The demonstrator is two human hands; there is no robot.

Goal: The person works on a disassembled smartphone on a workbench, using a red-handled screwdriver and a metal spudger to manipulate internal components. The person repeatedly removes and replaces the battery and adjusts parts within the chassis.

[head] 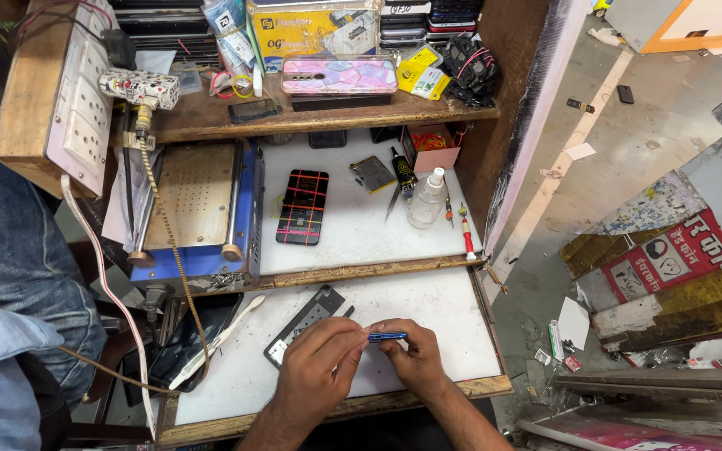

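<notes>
1. Nearest the camera, the person's left hand [315, 367] and right hand [415, 355] meet over the front edge of the white surface [453, 317]; the fingers of both are pressed onto the ends of a thin blue phone frame [387, 336], held edge-on between them and just above the surface.
2. Just behind the left hand, a black phone panel [304, 323] lies tilted on the same surface, its near end beside the knuckles.
3. To the left, a cream-coloured prying stick [219, 341] rests across a dark phone [194, 338] at the surface's left edge.
4. One step back, on a higher white shelf [353, 238], a phone with a red grid on black [302, 207] lies flat beside a blue heating plate machine [198, 213].
5. Further right on that shelf stand a clear squeeze bottle [428, 199], a black glue tube [404, 171], a red-handled screwdriver [466, 230] and a small flat part [372, 174], near one another.
6. On the wooden top shelf [311, 117] lies a pink patterned phone case [340, 75], with a yellow box [315, 29] behind it.
7. At far left a wooden switchboard [56, 88] hangs beside a denim-clad person [2, 217].
</notes>
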